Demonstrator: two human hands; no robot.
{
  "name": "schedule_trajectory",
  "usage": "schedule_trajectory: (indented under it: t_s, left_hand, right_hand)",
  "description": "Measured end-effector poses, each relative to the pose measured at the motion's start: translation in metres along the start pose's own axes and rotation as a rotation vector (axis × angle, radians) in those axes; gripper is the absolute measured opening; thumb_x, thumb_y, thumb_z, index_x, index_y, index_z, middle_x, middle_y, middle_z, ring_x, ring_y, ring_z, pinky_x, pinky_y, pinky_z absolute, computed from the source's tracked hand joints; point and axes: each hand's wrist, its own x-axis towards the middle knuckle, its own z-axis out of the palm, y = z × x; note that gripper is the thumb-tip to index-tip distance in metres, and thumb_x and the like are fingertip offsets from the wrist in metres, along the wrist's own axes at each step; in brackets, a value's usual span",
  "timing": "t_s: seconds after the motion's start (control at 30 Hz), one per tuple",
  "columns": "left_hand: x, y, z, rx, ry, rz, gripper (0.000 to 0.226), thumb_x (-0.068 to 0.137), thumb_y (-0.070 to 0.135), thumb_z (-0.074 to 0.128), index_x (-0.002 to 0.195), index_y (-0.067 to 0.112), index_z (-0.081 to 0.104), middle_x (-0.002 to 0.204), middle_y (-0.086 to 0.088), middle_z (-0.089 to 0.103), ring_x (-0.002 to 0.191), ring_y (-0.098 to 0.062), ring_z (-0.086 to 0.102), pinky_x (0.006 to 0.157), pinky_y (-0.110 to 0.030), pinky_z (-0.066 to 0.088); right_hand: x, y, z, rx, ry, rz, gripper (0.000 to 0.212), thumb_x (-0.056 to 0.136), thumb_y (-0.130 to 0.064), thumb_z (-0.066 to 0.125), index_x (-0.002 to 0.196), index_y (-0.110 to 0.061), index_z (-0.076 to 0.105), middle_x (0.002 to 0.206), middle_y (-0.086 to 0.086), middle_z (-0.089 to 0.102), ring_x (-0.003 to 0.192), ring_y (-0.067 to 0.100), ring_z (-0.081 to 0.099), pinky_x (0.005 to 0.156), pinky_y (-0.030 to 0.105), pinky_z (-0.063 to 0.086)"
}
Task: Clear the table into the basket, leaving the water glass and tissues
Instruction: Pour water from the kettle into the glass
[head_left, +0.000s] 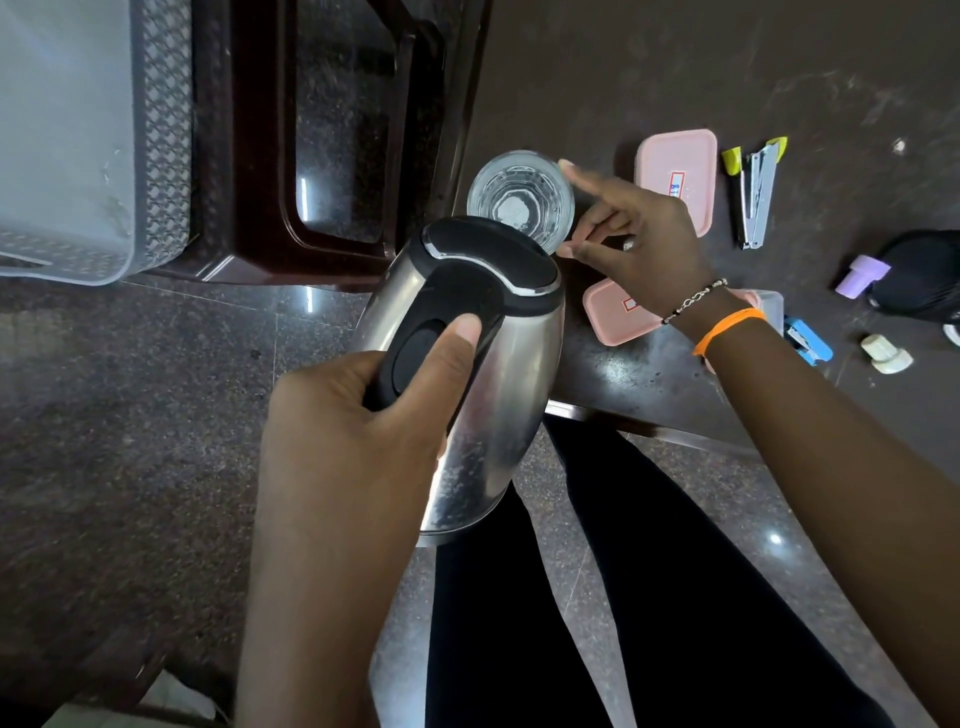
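My left hand (363, 410) grips the black handle of a steel electric kettle (498, 395), thumb on the lid button. The kettle is tilted, its top toward a clear water glass (519, 195) standing near the dark table's left edge (623, 384). My right hand (639, 234) curls around the right side of the glass, fingers touching its rim and wall. Two pink lidded boxes (680, 166) (613, 317) lie beside and under that hand. The grey basket (78, 156) stands on a brown stool at the upper left.
On the table to the right lie a stapler with yellow-green ends (756, 192), a blue stapler (808, 340), a lilac cap (862, 275), a cream knob (885, 353) and a black object (919, 275). A brown plastic chair (343, 156) stands between basket and table. My legs are below.
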Motion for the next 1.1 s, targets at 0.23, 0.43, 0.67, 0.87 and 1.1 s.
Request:
schedule_trajectory:
  t_s: [0.23,0.43,0.67,0.87,1.1]
  left_hand:
    - [0.001,-0.003,0.000,-0.002,0.002,0.003,0.065,0.067,0.061,0.066,0.063,-0.003,0.054,0.055,-0.025,0.052,0.042,-0.019,0.044,0.050,-0.033,0.043]
    - [0.000,-0.004,0.000,-0.013,0.008,0.023,0.063,0.073,0.055,0.064,0.059,-0.005,0.054,0.054,-0.025,0.052,0.041,-0.018,0.044,0.048,-0.029,0.041]
    - [0.002,-0.012,-0.002,-0.003,-0.007,0.057,0.066,0.072,0.060,0.064,0.060,-0.004,0.053,0.056,-0.026,0.052,0.042,-0.018,0.043,0.047,-0.029,0.041]
    - [0.003,-0.026,-0.009,0.017,-0.044,0.131,0.067,0.076,0.056,0.061,0.057,-0.007,0.045,0.057,-0.029,0.046,0.043,-0.018,0.036,0.041,-0.024,0.030]
    - [0.004,-0.052,-0.026,-0.107,0.037,0.164,0.055,0.065,0.051,0.054,0.058,-0.002,0.040,0.054,-0.025,0.038,0.044,-0.014,0.032,0.041,-0.024,0.026]
  right_hand:
    - [0.001,-0.001,-0.001,0.003,-0.011,0.018,0.065,0.074,-0.018,0.075,0.131,-0.029,0.047,0.076,-0.001,0.064,0.065,0.008,0.059,0.076,0.016,0.050]
    - [0.001,-0.003,-0.001,-0.017,-0.008,0.014,0.064,0.074,-0.017,0.074,0.131,-0.028,0.047,0.076,-0.002,0.064,0.060,-0.003,0.056,0.068,0.002,0.044]
    - [-0.002,-0.003,0.000,-0.057,0.001,0.017,0.065,0.076,-0.017,0.072,0.133,-0.030,0.044,0.077,-0.003,0.063,0.060,-0.008,0.056,0.071,-0.001,0.043]
    - [-0.008,-0.012,0.004,-0.123,0.006,0.019,0.066,0.078,-0.013,0.067,0.136,-0.026,0.039,0.078,-0.003,0.063,0.063,0.009,0.055,0.078,0.016,0.048]
    - [-0.016,-0.039,0.015,-0.272,0.120,0.039,0.055,0.080,-0.010,0.060,0.131,-0.022,0.044,0.071,0.001,0.057,0.052,0.002,0.043,0.061,0.020,0.036]
